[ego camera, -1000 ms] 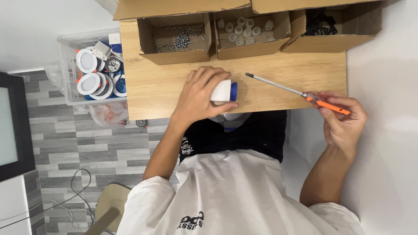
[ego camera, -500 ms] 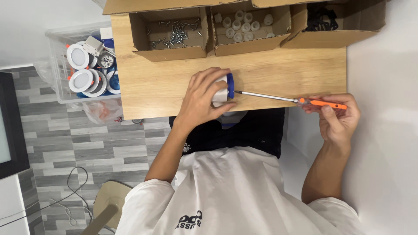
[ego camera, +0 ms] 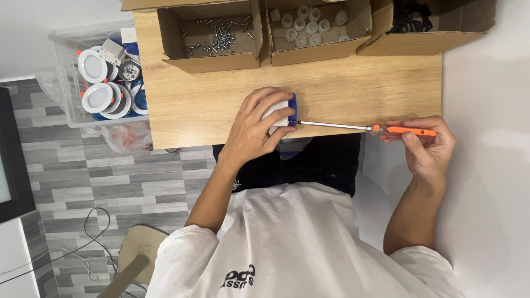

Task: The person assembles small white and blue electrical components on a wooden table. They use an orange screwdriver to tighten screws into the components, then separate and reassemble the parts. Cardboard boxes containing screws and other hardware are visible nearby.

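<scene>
Your right hand [ego camera: 425, 146], closed round the orange handle, has swung the screwdriver [ego camera: 364, 128] level since a second ago, tip now at the white-and-blue block [ego camera: 285, 113] your left hand [ego camera: 256, 124] grips at the desk [ego camera: 353, 94] edge (screw itself hidden).

Your left hand [ego camera: 255, 128] lies palm down, fingers curled in a closed grip. Your right hand [ego camera: 428, 148] is beside it, well apart, fingers pinched together, forearm bent.
</scene>
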